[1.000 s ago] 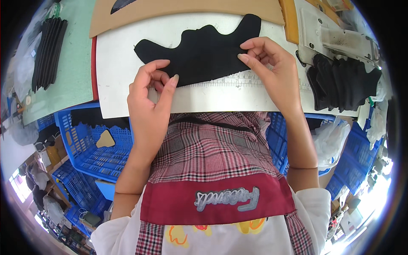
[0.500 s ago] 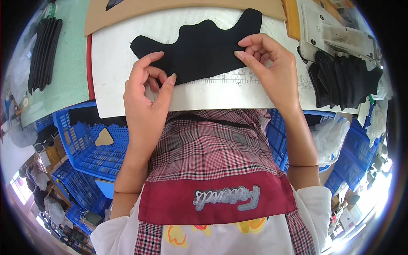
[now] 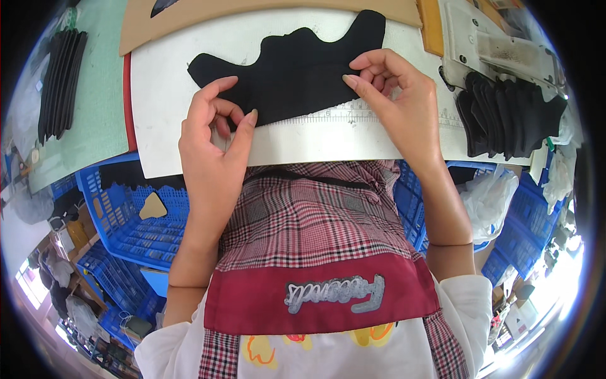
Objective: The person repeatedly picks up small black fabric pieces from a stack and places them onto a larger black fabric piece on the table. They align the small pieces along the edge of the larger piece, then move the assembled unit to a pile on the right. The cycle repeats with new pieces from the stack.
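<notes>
Here in the head view, it's all about the black cloth piece (image 3: 297, 79), lying flat on the white desk (image 3: 303, 144), right between the person's two hands! The left hand (image 3: 211, 136) is at its lower left corner, forefinger tip on the cloth, thumb tip by the bottom edge, and there's a clear gap between the two. Over on the other side, the right hand (image 3: 404, 104) has forefinger and thumb tips at the cloth's right end, close together but apart. The two hands stand well apart, the body of the cloth spanning the space between them. And look at that shape: two ends flaring up and away beyond the fingers, a bump in the middle of the far edge! The near edge climbs toward the right, alongside the ruler markings (image 3: 331, 118). Out to the right, a bunch of black pieces (image 3: 511, 120) sits beside the pale machine part (image 3: 514, 54); far left, black strips (image 3: 61, 88) lie on a green surface (image 3: 104, 114). Below left, there's a blue basket (image 3: 136, 237).
</notes>
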Demonstrator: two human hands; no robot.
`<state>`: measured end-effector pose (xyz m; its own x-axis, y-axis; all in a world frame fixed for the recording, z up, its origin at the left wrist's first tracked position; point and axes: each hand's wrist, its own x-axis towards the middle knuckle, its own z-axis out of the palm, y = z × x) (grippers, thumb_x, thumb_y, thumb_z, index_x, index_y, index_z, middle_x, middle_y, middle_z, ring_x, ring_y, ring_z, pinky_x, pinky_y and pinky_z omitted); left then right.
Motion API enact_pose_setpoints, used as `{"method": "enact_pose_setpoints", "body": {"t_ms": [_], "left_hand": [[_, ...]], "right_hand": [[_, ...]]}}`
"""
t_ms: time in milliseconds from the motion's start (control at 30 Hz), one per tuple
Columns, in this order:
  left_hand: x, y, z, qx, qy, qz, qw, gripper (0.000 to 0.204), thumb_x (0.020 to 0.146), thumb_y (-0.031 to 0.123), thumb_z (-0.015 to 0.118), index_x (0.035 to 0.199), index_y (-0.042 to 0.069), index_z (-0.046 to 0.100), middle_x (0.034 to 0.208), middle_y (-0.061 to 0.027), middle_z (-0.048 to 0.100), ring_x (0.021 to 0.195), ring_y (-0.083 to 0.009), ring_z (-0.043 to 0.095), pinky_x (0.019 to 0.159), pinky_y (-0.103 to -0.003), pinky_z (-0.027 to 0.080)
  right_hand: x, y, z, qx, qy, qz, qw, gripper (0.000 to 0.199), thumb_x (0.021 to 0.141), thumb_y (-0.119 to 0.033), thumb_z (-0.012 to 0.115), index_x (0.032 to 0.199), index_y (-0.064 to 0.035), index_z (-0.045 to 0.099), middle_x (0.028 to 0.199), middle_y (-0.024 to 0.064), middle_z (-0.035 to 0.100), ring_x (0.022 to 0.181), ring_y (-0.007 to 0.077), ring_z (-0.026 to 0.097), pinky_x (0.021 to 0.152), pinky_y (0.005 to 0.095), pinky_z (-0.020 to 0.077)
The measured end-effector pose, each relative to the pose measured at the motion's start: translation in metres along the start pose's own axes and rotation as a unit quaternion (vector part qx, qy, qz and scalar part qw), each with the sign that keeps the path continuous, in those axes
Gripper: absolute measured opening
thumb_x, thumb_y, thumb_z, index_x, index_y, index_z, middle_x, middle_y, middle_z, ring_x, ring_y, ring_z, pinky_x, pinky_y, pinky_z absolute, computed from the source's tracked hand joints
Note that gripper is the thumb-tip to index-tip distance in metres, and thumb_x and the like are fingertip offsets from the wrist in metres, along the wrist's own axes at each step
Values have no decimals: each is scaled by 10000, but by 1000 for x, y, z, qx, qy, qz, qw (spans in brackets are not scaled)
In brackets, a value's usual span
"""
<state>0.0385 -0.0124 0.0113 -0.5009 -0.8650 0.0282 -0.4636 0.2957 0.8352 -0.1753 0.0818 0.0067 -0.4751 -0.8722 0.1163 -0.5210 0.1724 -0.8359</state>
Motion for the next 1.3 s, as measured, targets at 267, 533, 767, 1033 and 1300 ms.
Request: {"method": "enact_pose_setpoints", "body": {"t_ms": [267,533,767,1033,1300], "left_hand": [[1,-1,0,16,-6,3,1000,393,809,-2,681,1191,9,592,784,19,538,699,-65,424,686,-206,371],[-11,-9,2,45,6,41,998,363,800,58,686,1155,54,606,747,-32,582,679,-192,497,693,-342,392],[0,-19,14,60,44,105,992,355,757,76,734,1083,43,597,806,-99,544,752,-277,550,690,-382,455],[4,-6,15,191,-37,229,954,559,845,149,668,1343,2,461,1310,-208,472,1218,-350,466,1004,-432,388],[-11,-15,40,248,-121,355,893,855,915,600,481,1485,-10,300,1564,-175,278,1454,-296,266,1171,-441,237]], "right_hand": [[0,2,0,-17,-1,-1,1000,162,784,-31,743,930,-14,674,675,8,601,576,69,501,548,215,431],[-13,4,3,-36,16,-50,998,147,779,-36,731,897,-31,645,748,78,599,634,194,561,590,310,474],[-6,25,10,-49,32,-117,991,164,760,0,728,901,-9,645,748,89,585,607,185,543,565,293,454],[-11,17,11,-66,41,-135,988,184,759,-7,705,917,-20,612,748,96,553,699,251,549,612,361,457],[-14,18,13,-69,50,-137,987,202,758,11,691,940,-18,609,749,98,546,708,264,541,627,372,452]]}}
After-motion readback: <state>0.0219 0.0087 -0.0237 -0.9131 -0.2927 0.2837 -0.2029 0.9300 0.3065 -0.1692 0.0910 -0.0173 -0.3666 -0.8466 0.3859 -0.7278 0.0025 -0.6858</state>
